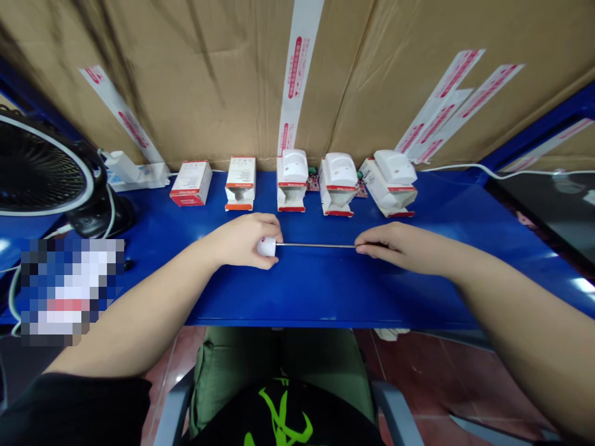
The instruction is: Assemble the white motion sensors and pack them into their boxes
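Here, the fingers of the left hand (pixel 244 240) curl around a white piece (pixel 266 248) near the frame's centre, while those of the right hand (pixel 395 246) pinch together on the right end of a thin metal rod (pixel 320 246). Both hands reach in from the lower corners, backs up, over the blue tabletop (pixel 297 291). The rod's long axis runs left to right, its left end at the white piece.

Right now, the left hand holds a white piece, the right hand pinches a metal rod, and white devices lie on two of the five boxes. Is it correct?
Not two but three of the five boxes bear white devices, as the head view shows. The left hand holds a white piece; the right hand pinches a metal rod.
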A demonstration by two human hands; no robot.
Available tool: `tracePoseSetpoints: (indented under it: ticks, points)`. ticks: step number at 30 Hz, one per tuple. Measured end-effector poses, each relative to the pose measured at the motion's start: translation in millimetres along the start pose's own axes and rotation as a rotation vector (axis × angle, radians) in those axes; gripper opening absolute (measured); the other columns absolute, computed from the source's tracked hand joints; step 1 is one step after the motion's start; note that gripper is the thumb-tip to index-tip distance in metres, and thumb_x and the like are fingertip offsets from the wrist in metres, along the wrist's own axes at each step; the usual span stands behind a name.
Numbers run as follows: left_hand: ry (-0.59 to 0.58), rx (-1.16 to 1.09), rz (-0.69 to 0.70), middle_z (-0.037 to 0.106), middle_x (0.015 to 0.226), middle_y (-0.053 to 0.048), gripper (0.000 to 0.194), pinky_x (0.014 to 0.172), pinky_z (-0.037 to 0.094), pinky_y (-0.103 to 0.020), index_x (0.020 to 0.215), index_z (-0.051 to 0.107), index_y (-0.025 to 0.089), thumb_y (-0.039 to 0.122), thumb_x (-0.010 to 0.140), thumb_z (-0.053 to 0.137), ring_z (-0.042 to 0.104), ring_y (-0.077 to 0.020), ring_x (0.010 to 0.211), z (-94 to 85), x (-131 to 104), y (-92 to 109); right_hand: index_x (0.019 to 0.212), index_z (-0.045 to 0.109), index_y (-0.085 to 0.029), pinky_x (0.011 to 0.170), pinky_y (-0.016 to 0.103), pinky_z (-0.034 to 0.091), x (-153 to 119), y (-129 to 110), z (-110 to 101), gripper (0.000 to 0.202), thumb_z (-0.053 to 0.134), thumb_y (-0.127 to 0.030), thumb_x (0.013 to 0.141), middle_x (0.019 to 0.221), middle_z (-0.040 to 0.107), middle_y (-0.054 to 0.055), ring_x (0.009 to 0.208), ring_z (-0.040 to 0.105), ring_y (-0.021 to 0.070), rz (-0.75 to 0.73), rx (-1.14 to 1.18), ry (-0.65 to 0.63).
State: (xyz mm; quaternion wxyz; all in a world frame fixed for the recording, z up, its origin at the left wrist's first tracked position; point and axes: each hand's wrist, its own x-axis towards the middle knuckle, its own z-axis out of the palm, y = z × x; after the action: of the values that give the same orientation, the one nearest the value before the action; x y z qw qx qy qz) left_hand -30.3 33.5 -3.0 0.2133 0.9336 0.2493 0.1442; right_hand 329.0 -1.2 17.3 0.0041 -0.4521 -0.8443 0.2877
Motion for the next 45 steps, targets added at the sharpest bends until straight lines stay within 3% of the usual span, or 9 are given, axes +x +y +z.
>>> tracePoseSetpoints:
  ticks: [5, 9, 12, 15, 19, 26, 31, 35, 45]
  points:
    - [-0.003, 0.002, -0.011, 0.074, 0.109, -0.008, 0.02, 0.088, 0.06, -0.036, 0.1, 0.078, 0.018, 0.024, 0.081, 0.082, 0.076, -0.025, 0.096, -0.5, 0, 1, 0.09, 0.069, -0.025, 0.066, 0.034, 0.048, 3, -6, 0, 0.042, 0.046, -0.058, 0.102, 0.075, 0.072, 0.004, 0.066, 0.065, 0.0222, 0.047, 0.028, -0.071]
    - [-0.011, -0.004, -0.03, 0.073, 0.108, -0.007, 0.02, 0.087, 0.06, -0.037, 0.1, 0.078, 0.019, 0.026, 0.082, 0.082, 0.076, -0.0246, 0.094, -0.7, -1, 0, 0.107, 0.064, -0.025, 0.06, 0.033, 0.041, 2, -11, 13, 0.028, 0.049, -0.048, 0.101, 0.07, 0.067, 0.001, 0.059, 0.06, 0.0216, 0.055, -0.143, 0.072]
    - [-0.018, -0.008, -0.042, 0.072, 0.108, -0.007, 0.021, 0.087, 0.06, -0.038, 0.101, 0.078, 0.018, 0.027, 0.082, 0.083, 0.075, -0.025, 0.094, -0.4, 0, -1, 0.093, 0.061, -0.026, 0.065, 0.034, 0.044, -1, -10, 21, 0.029, 0.043, -0.045, 0.106, 0.084, 0.073, 0.007, 0.068, 0.066, 0.0232, -0.028, -0.292, 0.184]
    - [-0.019, -0.008, -0.043, 0.071, 0.108, -0.007, 0.022, 0.088, 0.06, -0.037, 0.101, 0.078, 0.018, 0.026, 0.082, 0.083, 0.075, -0.025, 0.095, 0.0, 0, -1, 0.088, 0.062, -0.025, 0.07, 0.035, 0.048, -2, -9, 22, 0.036, 0.041, -0.046, 0.108, 0.09, 0.075, 0.008, 0.074, 0.07, 0.0235, -0.12, -0.27, 0.22]
    - [-0.01, -0.01, -0.045, 0.071, 0.106, -0.006, 0.022, 0.085, 0.058, -0.035, 0.1, 0.078, 0.018, 0.024, 0.08, 0.084, 0.075, -0.0234, 0.092, 0.0, 0, -1, 0.087, 0.065, -0.024, 0.07, 0.033, 0.049, 1, -8, 15, 0.035, 0.047, -0.047, 0.107, 0.084, 0.075, 0.006, 0.074, 0.068, 0.0203, -0.142, -0.065, 0.141]
    - [-0.011, -0.025, -0.039, 0.07, 0.105, -0.005, 0.019, 0.083, 0.057, -0.033, 0.098, 0.077, 0.019, 0.025, 0.08, 0.082, 0.074, -0.0221, 0.091, -1.5, -1, -2, 0.078, 0.062, -0.023, 0.06, 0.029, 0.039, 12, -7, 10, 0.051, 0.061, -0.071, 0.094, 0.071, 0.064, 0.0, 0.062, 0.049, 0.0143, 0.016, 0.227, -0.028]
    - [-0.016, -0.023, -0.034, 0.071, 0.106, -0.006, 0.02, 0.084, 0.058, -0.035, 0.098, 0.076, 0.019, 0.027, 0.08, 0.082, 0.074, -0.0228, 0.091, -2.2, -1, -3, 0.08, 0.063, -0.022, 0.062, 0.03, 0.04, 15, -9, 8, 0.054, 0.067, -0.076, 0.088, 0.071, 0.063, -0.001, 0.063, 0.049, 0.0139, 0.082, 0.335, -0.104]
    - [-0.027, -0.014, -0.045, 0.072, 0.108, -0.006, 0.024, 0.086, 0.058, -0.035, 0.103, 0.076, 0.019, 0.029, 0.083, 0.081, 0.074, -0.0238, 0.094, -2.5, -1, -2, 0.08, 0.065, -0.023, 0.063, 0.031, 0.043, 10, -9, 9, 0.049, 0.063, -0.07, 0.093, 0.074, 0.068, 0.001, 0.065, 0.053, 0.0162, 0.046, 0.226, -0.025]
    - [0.023, 0.031, -0.032, 0.073, 0.113, -0.01, 0.037, 0.103, 0.057, -0.045, 0.117, 0.072, 0.017, 0.036, 0.088, 0.082, 0.071, -0.0293, 0.109, -3.2, -2, -3, 0.097, 0.074, -0.024, 0.073, 0.037, 0.056, -16, 14, 34, 0.037, 0.046, -0.045, 0.107, 0.098, 0.075, 0.01, 0.08, 0.073, 0.0239, -0.07, -0.196, 0.365]
